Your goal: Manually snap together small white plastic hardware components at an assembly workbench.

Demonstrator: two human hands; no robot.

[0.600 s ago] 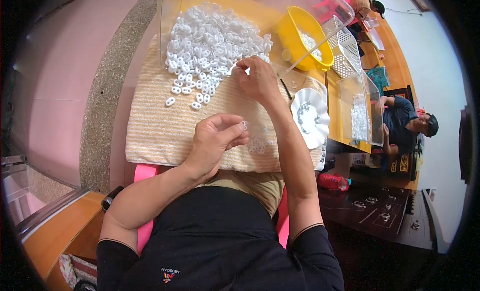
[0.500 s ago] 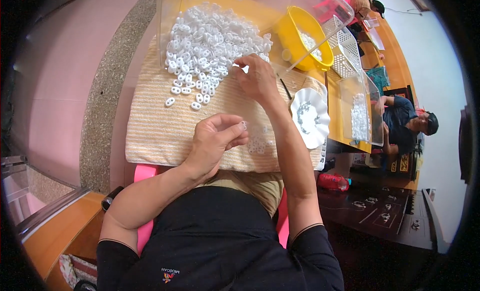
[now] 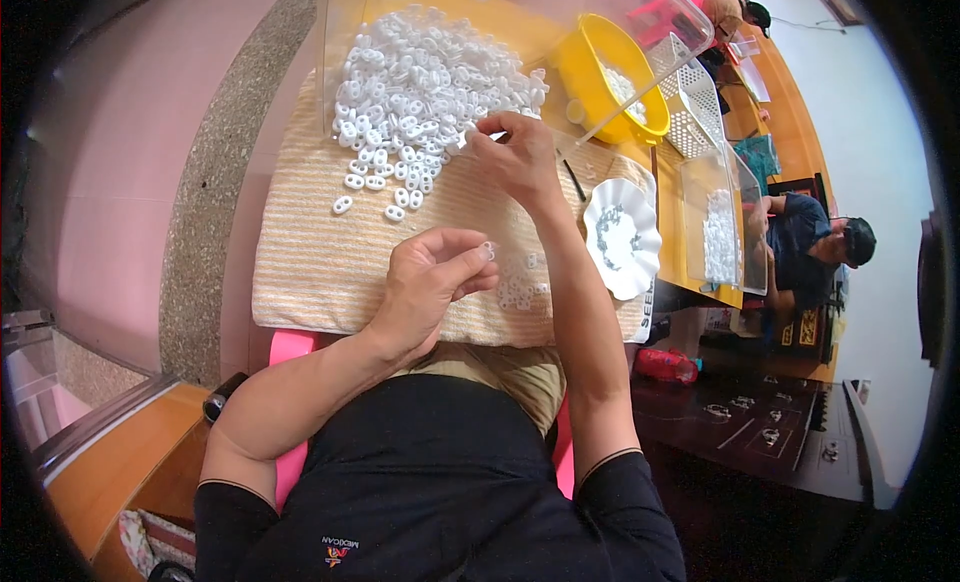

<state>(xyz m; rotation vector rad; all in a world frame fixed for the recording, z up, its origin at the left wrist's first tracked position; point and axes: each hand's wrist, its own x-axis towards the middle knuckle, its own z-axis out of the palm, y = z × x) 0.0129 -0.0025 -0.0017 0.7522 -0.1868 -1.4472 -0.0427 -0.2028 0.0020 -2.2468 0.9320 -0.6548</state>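
Observation:
My left hand [image 3: 430,282] is closed in a pinch above the towel, holding a small clear plastic piece [image 3: 489,250] between thumb and forefinger. At the right front edge of a heap of white two-holed oval plastic pieces [image 3: 420,82] is my right hand [image 3: 520,162]. Its fingers are curled together, and what they hold, if anything, is hidden. Several white pieces lie loose at the heap's near side, such as a white oval piece [image 3: 394,213]. Small clear pieces [image 3: 516,294] are scattered on the towel between my forearms.
A striped towel [image 3: 310,272] covers the work surface under a clear plastic bin [image 3: 610,12]. To the right are a white scalloped dish [image 3: 642,262] with small dark bits, a thin black tool [image 3: 574,180], a yellow basin [image 3: 575,62] and white perforated baskets [image 3: 690,107]. Another person [image 3: 805,242] sits far right.
My right hand has shifted slightly, its fingers drawn closer together at the edge of the heap. The left hand keeps its pinch almost unmoved.

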